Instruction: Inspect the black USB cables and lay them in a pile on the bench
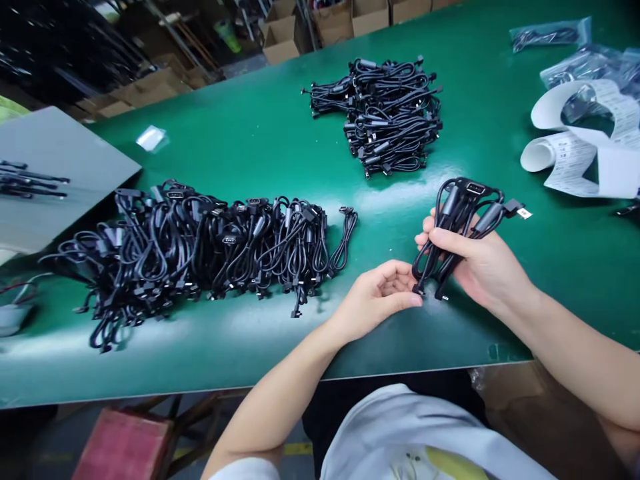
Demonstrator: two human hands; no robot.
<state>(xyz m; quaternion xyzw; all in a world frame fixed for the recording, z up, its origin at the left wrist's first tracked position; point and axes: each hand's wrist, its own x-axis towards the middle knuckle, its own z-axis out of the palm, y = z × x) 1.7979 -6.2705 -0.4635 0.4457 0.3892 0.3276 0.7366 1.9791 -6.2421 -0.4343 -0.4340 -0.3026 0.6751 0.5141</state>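
My right hand (480, 263) is closed around a small bunch of folded black cables (450, 223), lifted over the green table. Dark grey barrels, a wide connector and small angled plugs show on the bunch. A white-tipped plug (523, 213) sticks out to its right. At the bunch's lower left end, my left hand (377, 300) is curled, with thumb and fingertips closed about a small plug (419, 289). To the left lies a long heap of folded black cables (225, 247), with a single folded cable (345, 240) at its right end.
A stacked pile of black cables (393, 117) lies farther back on the green table (240, 147). Printed paper strips (575, 143) and bagged cables (547, 35) are at the right. A grey box (65, 160) stands left, near a small clear bag (151, 139). Cartons (333, 23) stand beyond.
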